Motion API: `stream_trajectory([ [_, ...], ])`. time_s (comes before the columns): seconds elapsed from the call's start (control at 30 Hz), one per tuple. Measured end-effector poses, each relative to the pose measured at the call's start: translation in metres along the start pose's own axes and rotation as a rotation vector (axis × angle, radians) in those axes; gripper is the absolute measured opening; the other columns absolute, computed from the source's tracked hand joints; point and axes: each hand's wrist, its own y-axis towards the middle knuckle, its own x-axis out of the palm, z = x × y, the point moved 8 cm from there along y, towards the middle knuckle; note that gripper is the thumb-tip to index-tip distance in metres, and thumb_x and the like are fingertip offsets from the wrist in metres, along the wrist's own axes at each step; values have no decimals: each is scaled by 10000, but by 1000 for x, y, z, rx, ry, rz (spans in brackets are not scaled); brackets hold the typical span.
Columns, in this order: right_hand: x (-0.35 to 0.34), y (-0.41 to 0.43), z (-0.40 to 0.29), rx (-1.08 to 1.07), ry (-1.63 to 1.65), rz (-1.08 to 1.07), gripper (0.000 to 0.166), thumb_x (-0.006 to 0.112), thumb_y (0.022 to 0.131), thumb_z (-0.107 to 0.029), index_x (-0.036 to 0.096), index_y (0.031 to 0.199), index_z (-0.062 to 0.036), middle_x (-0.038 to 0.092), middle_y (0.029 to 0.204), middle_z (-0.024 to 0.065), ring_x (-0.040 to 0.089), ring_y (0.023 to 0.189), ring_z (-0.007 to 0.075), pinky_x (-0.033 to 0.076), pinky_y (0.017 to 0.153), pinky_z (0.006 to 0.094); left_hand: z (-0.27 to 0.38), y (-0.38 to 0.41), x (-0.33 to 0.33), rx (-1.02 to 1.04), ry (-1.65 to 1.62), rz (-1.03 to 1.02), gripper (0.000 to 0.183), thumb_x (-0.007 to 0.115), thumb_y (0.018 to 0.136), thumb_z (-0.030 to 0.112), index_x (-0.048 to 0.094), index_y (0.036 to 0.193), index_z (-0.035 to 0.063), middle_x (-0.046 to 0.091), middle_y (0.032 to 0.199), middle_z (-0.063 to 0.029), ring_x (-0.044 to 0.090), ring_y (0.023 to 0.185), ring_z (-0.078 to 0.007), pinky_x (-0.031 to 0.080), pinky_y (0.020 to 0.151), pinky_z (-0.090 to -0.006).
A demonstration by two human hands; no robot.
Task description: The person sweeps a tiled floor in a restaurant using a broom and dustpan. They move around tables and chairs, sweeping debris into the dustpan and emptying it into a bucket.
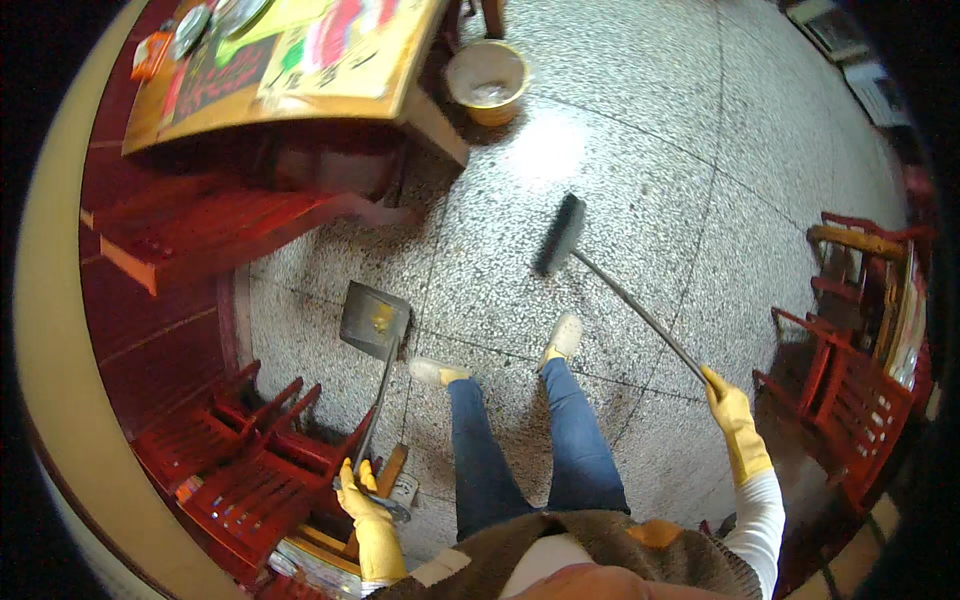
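Observation:
My left hand [365, 506], in a yellow rubber glove, is closed around the upper end of a long-handled dustpan [360, 330]. The pan rests on the speckled floor left of my feet, with a small yellowish patch of debris inside it. In my right hand [727, 401], gloved the same way, is the grey stick of a broom [637, 309]. The broom's dark bristle head [561, 234] is down at the floor ahead of my right shoe [566, 336], to the right of the pan and apart from it.
A wooden table [292, 105] with a colourful printed cover stands ahead on the left, a red bench [225, 221] before it. Beside the table sits a yellow bin [491, 82] with a liner. Red slatted chairs stand at left [247, 502] and right [859, 405].

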Motion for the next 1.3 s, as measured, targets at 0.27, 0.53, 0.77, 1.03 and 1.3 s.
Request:
stream_trajectory([
  [0.27,78,188,-142,71,172,-141,417,393,929,-281,436,1341,-335,611,1138,179,586,1035,381,450,913,446,-17,-74,62,22,174,-180,279,654,855,227,621,1094,87,634,930,-67,622,819,-188,521,666,-277],
  [0.53,153,114,-22,336,195,-323,437,341,949,-324,353,1379,-401,609,1135,197,596,1018,379,457,899,469,-15,-83,100,21,352,-379,265,625,886,231,620,1099,73,683,871,-111,609,623,-121,478,516,-197],
  [0.77,147,-72,63,475,285,-209,444,513,910,-258,457,1347,-315,639,1041,211,623,956,378,501,828,400,-28,-89,128,-28,349,-446,204,614,896,196,623,1067,86,672,853,-94,592,615,-99,473,509,-191],
  [1.03,79,45,-12,274,402,-31,394,451,936,-278,470,1328,-310,648,1031,185,620,920,392,500,798,442,-31,-85,126,82,424,-478,222,619,898,157,612,1100,65,666,863,-79,613,638,-118,484,500,-210],
  [1.3,51,290,-105,230,344,12,409,389,925,-309,462,1326,-275,599,1170,180,572,1075,371,444,935,447,-30,-97,125,175,506,-589,255,643,887,158,605,1118,55,643,902,-59,625,676,-125,487,546,-200],
])
